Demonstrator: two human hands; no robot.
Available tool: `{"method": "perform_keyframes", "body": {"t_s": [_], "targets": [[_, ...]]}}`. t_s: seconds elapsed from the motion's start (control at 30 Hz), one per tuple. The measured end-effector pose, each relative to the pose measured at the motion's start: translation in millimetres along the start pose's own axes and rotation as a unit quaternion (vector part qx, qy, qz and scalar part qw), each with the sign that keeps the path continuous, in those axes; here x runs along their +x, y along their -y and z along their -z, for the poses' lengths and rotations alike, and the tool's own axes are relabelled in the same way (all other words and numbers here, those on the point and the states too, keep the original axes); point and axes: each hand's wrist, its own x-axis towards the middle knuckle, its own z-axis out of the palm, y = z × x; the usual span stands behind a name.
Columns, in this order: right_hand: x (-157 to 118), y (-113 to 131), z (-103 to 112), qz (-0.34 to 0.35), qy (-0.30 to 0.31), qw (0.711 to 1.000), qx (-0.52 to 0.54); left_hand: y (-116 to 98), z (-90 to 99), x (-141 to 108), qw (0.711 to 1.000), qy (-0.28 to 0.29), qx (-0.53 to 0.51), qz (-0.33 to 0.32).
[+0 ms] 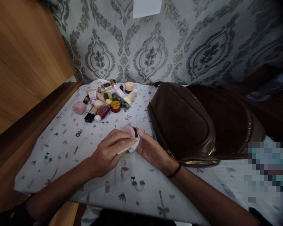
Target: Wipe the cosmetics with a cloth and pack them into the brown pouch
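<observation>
Near the middle of the patterned white cloth, my two hands meet around a small round container [129, 130] with a pinkish face and a dark part at its right edge. My left hand [108, 150] presses a white wipe or tissue [131, 147] against it. From the right, my right hand [152, 152] supports the container, fingers curled behind it. Beyond them lies a pile of cosmetics, among them a red jar with a gold lid [115, 106], a dark red bottle with a white cap [103, 112], a cream tube [131, 97] and a pink sponge-like item [79, 107].
A dark brown leather bag [179, 122] with gold zips stands to the right of my hands. Wooden furniture [25, 62] borders the left side. Patterned wallpaper [122, 40] rises behind. A clear plastic item [271, 84] lies at the far right, and a blurred-out patch covers the lower right.
</observation>
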Motion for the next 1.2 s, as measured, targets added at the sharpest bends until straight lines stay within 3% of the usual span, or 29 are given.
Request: {"method": "perform_keyframes", "body": {"t_s": [0.37,0.67,0.9,1.07,1.2], "targets": [[-2,2,-2,0.009,0.074,0.997,-0.028,18,-0.3,-3,0.994,-0.066,0.042,0.082],[-5,7,-5,0.034,0.062,0.997,-0.01,22,5.8,-5,0.963,-0.028,-0.017,0.268],[-3,5,-5,0.082,0.068,0.994,-0.027,21,8.9,-3,0.882,-0.006,-0.16,0.444],[-3,3,-2,0.104,0.043,0.993,-0.027,24,8.6,-2,0.825,-0.017,-0.27,0.497],[-4,2,0,0.129,0.002,0.99,-0.063,24,4.5,-4,0.76,-0.039,-0.355,0.543]]}}
